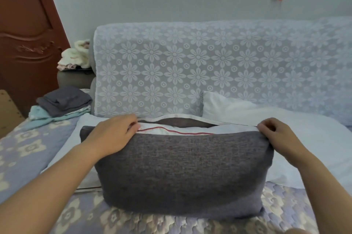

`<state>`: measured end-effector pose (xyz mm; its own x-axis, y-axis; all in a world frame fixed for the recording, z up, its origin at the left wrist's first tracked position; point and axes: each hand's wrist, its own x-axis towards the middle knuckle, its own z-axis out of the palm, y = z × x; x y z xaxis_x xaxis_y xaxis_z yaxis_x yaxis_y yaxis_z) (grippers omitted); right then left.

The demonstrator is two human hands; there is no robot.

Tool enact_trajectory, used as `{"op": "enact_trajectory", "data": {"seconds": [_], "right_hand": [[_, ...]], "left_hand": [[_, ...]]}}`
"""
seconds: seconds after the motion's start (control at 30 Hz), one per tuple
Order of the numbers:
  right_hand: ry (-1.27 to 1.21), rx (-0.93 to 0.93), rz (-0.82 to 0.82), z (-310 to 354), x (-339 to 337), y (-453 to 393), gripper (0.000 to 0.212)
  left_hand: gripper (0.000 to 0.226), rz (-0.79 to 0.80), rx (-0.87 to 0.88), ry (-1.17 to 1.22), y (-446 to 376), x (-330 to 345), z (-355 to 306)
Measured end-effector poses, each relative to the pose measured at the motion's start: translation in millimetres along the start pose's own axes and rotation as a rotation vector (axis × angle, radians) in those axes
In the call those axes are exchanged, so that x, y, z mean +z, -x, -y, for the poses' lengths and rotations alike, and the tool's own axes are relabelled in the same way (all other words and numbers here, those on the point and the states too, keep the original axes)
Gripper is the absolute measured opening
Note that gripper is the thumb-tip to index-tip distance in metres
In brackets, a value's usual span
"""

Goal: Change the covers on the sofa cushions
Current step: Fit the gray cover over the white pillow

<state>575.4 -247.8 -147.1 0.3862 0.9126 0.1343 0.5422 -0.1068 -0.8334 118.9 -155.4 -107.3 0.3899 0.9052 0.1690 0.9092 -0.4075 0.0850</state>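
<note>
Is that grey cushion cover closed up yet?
Open: the grey cover's top edge gapes, showing the white inner cushion.

A sofa seat [22,150] in floral quilting bears a grey-covered cushion [182,172], white cushion inserts [285,119] and folded covers [62,103].

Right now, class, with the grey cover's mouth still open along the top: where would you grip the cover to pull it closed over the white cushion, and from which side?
Grip the grey cover by its open top edge at both corners, from above, where the left hand and right hand already pinch it. The white cushion still shows there.
</note>
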Motion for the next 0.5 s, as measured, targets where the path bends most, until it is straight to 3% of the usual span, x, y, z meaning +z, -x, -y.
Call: {"op": "enact_trajectory", "data": {"seconds": [0.03,0.1,0.2,0.3,0.37,0.43,0.5], "right_hand": [[0.011,0.006,0.03,1,-1,2,0.011],[0.148,-0.01,0.168,8,-8,3,0.024],[0.668,-0.016,0.285,25,-16,-2,0.03],[0.999,-0.021,0.144,38,-4,-9,0.014],[1.035,-0.118,0.058,42,9,-10,0.026],[0.881,-0.194,-0.113,41,14,-3,0.027],[0.626,-0.112,-0.36,38,13,3,0.027]], "left_hand": [[0.024,-0.045,-0.031,-0.009,-1,6,0],[0.031,-0.109,-0.088,0.0,-1,17,0],[0.051,-0.153,-0.121,0.017,-3,26,4],[0.032,-0.227,-0.023,-0.098,-7,36,5],[0.022,-0.282,0.021,-0.115,-5,40,7],[0.02,-0.316,0.016,-0.093,-1,40,12],[0.021,-0.323,0.0,-0.102,0,42,17]]}}
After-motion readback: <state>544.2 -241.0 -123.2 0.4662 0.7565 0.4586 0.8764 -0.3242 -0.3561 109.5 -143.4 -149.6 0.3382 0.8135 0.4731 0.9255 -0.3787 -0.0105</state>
